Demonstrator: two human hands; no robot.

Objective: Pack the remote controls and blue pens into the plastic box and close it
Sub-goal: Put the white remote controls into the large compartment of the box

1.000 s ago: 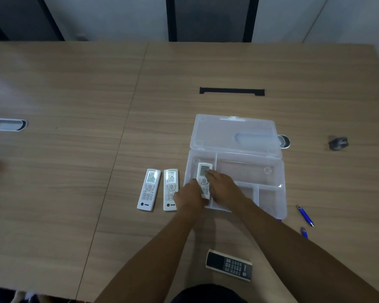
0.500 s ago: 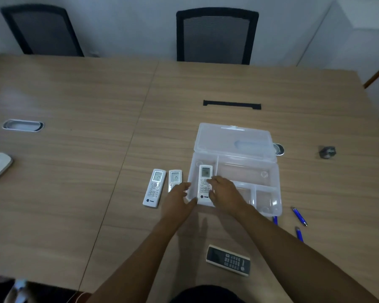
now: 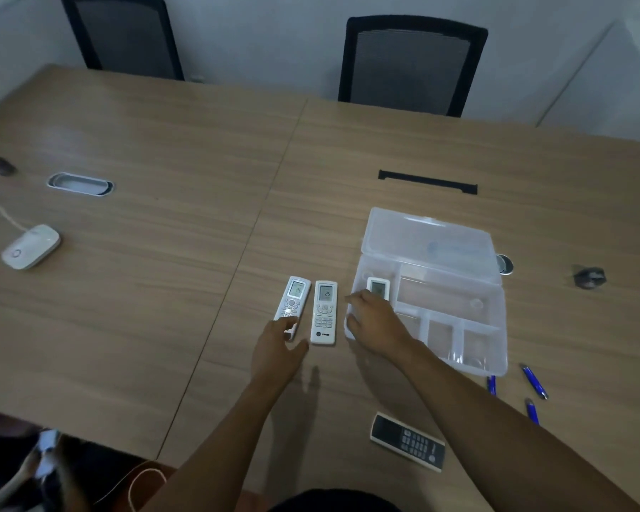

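My open left hand (image 3: 278,349) touched the leftmost white remote (image 3: 292,303), while my open right hand (image 3: 372,321) rested at nine o'clock on the plastic box (image 3: 459,327), covering a boxed remote (image 3: 378,287).

We look forward and down from head height over the wooden table (image 3: 163,290), both forearms entering from the frame's bottom.
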